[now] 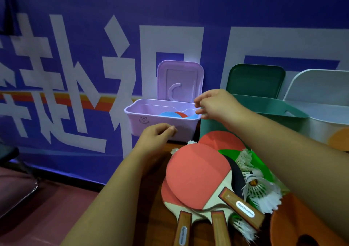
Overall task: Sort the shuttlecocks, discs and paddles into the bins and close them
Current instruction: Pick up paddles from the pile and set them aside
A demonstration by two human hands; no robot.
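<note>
— State of the left hand (156,135)?
— Curled into a loose fist, thumb tip against forefinger, nothing seen inside. Hovering just in front of the lilac moulded-plastic bin (162,124), close to its smooth front wall.
— And the right hand (215,104)?
— Above the right rim of that same bin, fingers half bent and apart, gripping nothing.
— Top of the bin?
— Open, with the rounded lilac lid (180,79) hinged at the back and upright against the blue banner with blocky white characters (75,75). Inside, flat and round: a blue disc (168,114) overlapping a red disc (182,114).
— To the right?
— First a teal plastic bin (273,107) with a darker green lid raised, then a white plastic bin (324,117), also open. Contents of both hidden.
— On the brown wooden table (151,217)?
— A stack of wooden paddles with matte red rubber faces (198,174), grained handles towards the viewer, one black face peeking out. Beside them, white feathered shuttlecocks (262,192) with frilly skirts, lying on a glossy green disc (264,168). At lower right, a smooth orange disc (294,223), partly behind the right forearm.
</note>
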